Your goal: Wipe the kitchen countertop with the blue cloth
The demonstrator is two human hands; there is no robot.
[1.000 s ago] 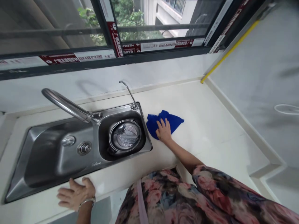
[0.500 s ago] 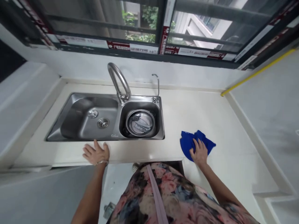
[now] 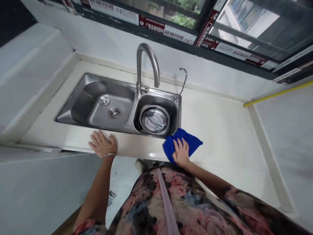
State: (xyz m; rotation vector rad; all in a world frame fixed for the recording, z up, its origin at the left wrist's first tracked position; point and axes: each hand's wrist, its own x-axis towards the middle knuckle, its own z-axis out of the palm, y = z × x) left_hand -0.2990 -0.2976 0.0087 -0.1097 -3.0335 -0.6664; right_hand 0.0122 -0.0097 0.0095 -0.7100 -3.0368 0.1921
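Note:
A deep-blue cloth (image 3: 193, 141) lies on the pale countertop at the right front corner of the sink. My right hand (image 3: 181, 152) presses down on it, fingers curved over the fabric and thumb to the left. Part of the cloth hangs toward the counter's front edge. My left hand (image 3: 103, 145), with a bracelet at the wrist, rests open on the front strip of counter before the large basin, fingers spread and nothing held. The steel double sink (image 3: 133, 114) is behind both hands. In its smaller basin sits a round perforated strainer (image 3: 155, 120) with a crumpled, clear-looking item inside.
A tall curved faucet (image 3: 148, 49) rises behind the sink's divider, and a thin spout (image 3: 185, 80) stands at its back right corner. The countertop (image 3: 220, 124) extends right to the wall, where a yellow pipe (image 3: 276, 95) runs. Windows line the back.
My right hand has slid the blue cloth leftward along the counter to the sink's corner. My left hand stays spread on the front strip. The camera view has tilted and shifted.

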